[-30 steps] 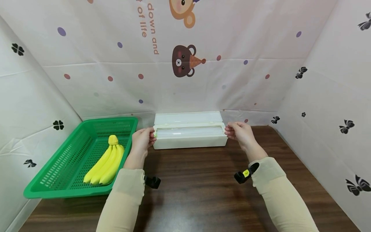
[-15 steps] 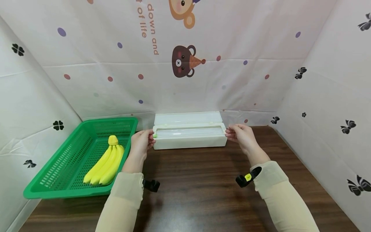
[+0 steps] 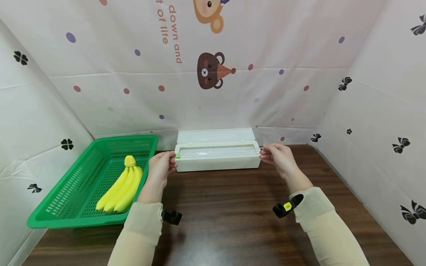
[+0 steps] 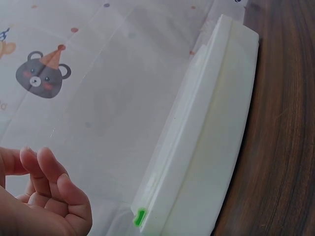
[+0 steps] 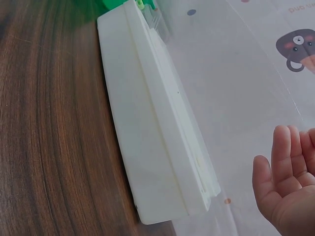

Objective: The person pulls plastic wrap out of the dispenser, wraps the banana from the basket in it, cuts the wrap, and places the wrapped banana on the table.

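Observation:
A white cling film dispenser [image 3: 217, 162] lies lengthwise on the table against the back sheet, its lid [image 3: 216, 135] raised behind it. A green slide cutter [image 3: 178, 156] shows at its left end. Clear cling film [image 3: 216, 151] is visible in the opening, and its edge is hard to make out. At the left end, my left hand [image 3: 159, 168] pinches the film's edge between thumb and fingers. My right hand [image 3: 281, 159] pinches the other side of the edge by the right end. In both wrist views the hands are raised above the dispenser.
To the left stands a green plastic basket [image 3: 66, 194] with a bunch of yellow bananas [image 3: 123, 186] in it. Printed white sheets [image 3: 286, 99] hang at the back and sides. The dark wooden table [image 3: 223, 221] runs toward me between the forearms.
Both hands have drawn slightly toward me, the left one also a little to the left and the right one a little to the right. The dispenser, basket and bananas have stayed put.

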`<state>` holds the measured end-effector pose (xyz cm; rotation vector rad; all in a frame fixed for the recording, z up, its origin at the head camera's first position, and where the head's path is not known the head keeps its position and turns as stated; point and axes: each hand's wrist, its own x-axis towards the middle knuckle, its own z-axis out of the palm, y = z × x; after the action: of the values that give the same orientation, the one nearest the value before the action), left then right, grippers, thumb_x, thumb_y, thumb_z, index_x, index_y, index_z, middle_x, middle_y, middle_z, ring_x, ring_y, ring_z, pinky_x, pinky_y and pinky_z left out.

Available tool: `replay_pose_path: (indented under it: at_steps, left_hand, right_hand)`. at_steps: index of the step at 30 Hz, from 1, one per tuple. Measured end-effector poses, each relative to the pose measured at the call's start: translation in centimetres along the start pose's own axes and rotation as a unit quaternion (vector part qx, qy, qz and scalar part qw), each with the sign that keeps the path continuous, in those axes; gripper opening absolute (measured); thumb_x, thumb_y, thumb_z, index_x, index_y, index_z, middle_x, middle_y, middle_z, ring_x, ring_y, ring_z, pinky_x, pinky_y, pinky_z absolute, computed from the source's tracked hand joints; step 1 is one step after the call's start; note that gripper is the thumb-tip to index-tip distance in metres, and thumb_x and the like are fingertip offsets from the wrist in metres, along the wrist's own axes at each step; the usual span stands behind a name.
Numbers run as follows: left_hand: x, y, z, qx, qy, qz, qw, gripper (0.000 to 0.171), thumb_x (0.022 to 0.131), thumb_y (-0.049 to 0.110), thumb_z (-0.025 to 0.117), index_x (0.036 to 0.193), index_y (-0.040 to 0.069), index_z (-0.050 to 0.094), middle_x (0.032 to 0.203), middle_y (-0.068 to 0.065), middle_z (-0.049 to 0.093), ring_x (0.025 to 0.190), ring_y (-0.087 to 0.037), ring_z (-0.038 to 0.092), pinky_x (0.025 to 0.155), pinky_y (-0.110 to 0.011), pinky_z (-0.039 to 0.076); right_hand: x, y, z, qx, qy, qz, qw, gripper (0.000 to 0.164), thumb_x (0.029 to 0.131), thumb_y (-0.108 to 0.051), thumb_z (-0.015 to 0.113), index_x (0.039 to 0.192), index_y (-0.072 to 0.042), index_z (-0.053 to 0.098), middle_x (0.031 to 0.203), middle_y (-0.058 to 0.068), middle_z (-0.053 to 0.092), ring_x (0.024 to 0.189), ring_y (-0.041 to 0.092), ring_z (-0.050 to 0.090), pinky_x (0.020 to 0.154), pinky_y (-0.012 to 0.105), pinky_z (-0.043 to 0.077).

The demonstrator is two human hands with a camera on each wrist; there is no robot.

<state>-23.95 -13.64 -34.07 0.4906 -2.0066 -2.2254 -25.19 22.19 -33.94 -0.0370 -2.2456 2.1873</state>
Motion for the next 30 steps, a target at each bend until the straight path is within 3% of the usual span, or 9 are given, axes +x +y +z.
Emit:
replay_pose_path:
  at_steps: [4, 11, 23, 30]
  left_hand:
    - [-0.2, 0.0, -0.1, 0.005, -0.001, 0.004, 1.0000, 0.015, 0.091, 0.017, 0.057, 0.089, 0.002, 0.061, 0.059, 0.003, 0.053, 0.052, -0.008, 0.054, 0.057, -0.021, 0.049]
    - [-0.5, -0.1, -0.3, 0.010, -0.006, 0.018, 0.9998, 0.017, 0.092, 0.015, 0.056, 0.091, -0.001, 0.060, 0.057, 0.005, 0.053, 0.050, -0.008, 0.054, 0.056, -0.020, 0.050]
    - [-1.1, -0.3, -0.7, 0.009, -0.011, 0.022, 0.9996, 0.015, 0.090, 0.013, 0.057, 0.085, 0.000, 0.059, 0.054, 0.005, 0.051, 0.049, -0.008, 0.054, 0.054, -0.019, 0.048]
    - [-1.6, -0.5, -0.9, 0.023, -0.008, 0.017, 0.9996, 0.016, 0.091, 0.013, 0.055, 0.088, -0.001, 0.059, 0.056, 0.004, 0.050, 0.051, -0.009, 0.054, 0.058, -0.021, 0.050]
  right_hand:
    - [-0.2, -0.1, -0.1, 0.011, -0.008, -0.008, 1.000, 0.015, 0.098, -0.018, 0.049, 0.092, -0.009, 0.060, 0.076, -0.007, 0.067, 0.071, 0.004, 0.067, 0.077, 0.027, 0.056]
    - [-0.4, -0.1, -0.2, 0.022, -0.021, -0.009, 1.000, 0.016, 0.098, -0.018, 0.049, 0.089, -0.011, 0.061, 0.076, -0.006, 0.067, 0.071, 0.005, 0.067, 0.075, 0.025, 0.056]
    - [-0.8, 0.1, -0.2, 0.020, -0.027, -0.011, 0.999, 0.018, 0.097, -0.013, 0.049, 0.087, -0.003, 0.060, 0.072, -0.004, 0.065, 0.069, 0.007, 0.064, 0.074, 0.027, 0.056]
    - [-1.6, 0.2, -0.3, 0.039, -0.034, -0.003, 0.999, 0.025, 0.097, -0.010, 0.047, 0.078, -0.014, 0.063, 0.073, -0.005, 0.063, 0.068, 0.007, 0.064, 0.072, 0.025, 0.056]
